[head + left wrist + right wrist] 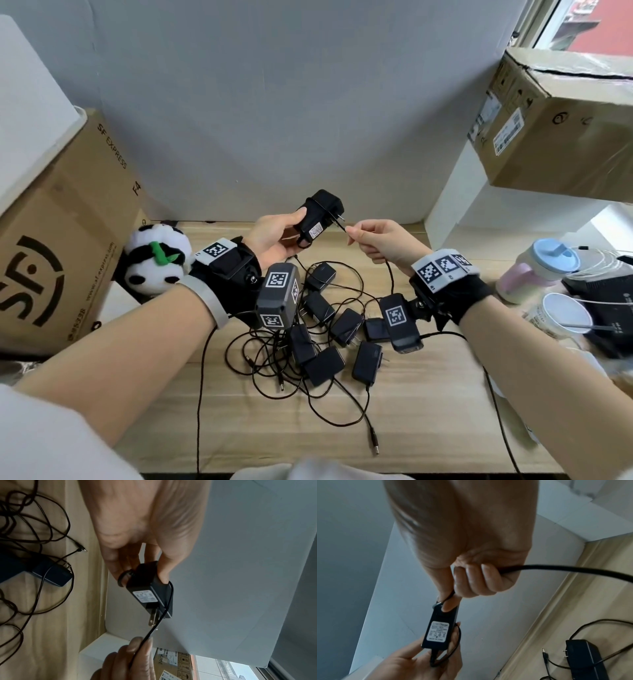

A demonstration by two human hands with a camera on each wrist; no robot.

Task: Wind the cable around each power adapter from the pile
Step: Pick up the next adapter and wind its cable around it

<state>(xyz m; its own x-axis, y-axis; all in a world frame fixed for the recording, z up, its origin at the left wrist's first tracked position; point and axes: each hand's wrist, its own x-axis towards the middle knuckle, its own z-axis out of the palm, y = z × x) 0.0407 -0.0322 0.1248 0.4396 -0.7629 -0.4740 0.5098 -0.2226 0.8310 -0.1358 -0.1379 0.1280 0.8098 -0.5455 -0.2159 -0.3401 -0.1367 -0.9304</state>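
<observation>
Adapter being held up over a pale wooden bench [428, 411] against a grey wall [274, 102].
Left hand [274, 236] fingers are curling around the power adapter [318, 214]; right hand [380, 241] fingers are pinching its cable [389, 270] above the pile [325, 329], cardboard boxes [65, 240] flanking.

The power adapter [320, 216] has a matt black plastic housing, a white paper label and bare metal prongs. The table [428, 411] is smooth, light wood-grain. The boxes [65, 240] are brown corrugated cardboard.
</observation>
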